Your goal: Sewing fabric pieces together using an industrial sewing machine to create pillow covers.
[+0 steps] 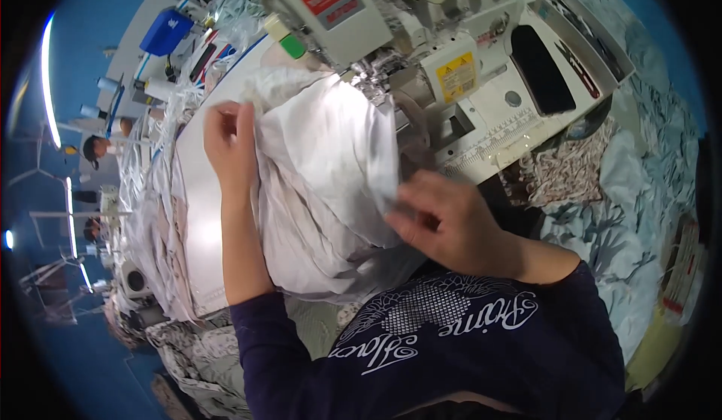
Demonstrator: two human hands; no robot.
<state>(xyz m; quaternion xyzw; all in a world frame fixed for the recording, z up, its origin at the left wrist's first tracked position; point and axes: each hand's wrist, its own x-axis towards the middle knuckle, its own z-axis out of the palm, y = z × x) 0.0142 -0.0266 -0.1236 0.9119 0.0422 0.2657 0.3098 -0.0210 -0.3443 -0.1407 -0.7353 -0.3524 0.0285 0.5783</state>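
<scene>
A large white cloth [323, 172] lies in loose folds over the sewing machine's table, its far end under the lit needle area of an overlock sewing machine [335, 14]. At the cloth's left side is my left hand [229, 142], slightly blurred. Its fingers are loosely bent and apart from the thumb, with no cloth visible between them. My right hand [447, 221] is at the cloth's right edge, below the machine's bed. Its fingers are curled, and thumb and fingertips close on the edge; motion blur softens them.
A black phone [541, 70] lies on the machine's bed, beside snips [577, 70] and a tool tray [587, 33]. Pale blue-green cloth [624, 217] is heaped at the right. Clear plastic and fabric [154, 217] line the table's left edge. Other workstations stand at far left.
</scene>
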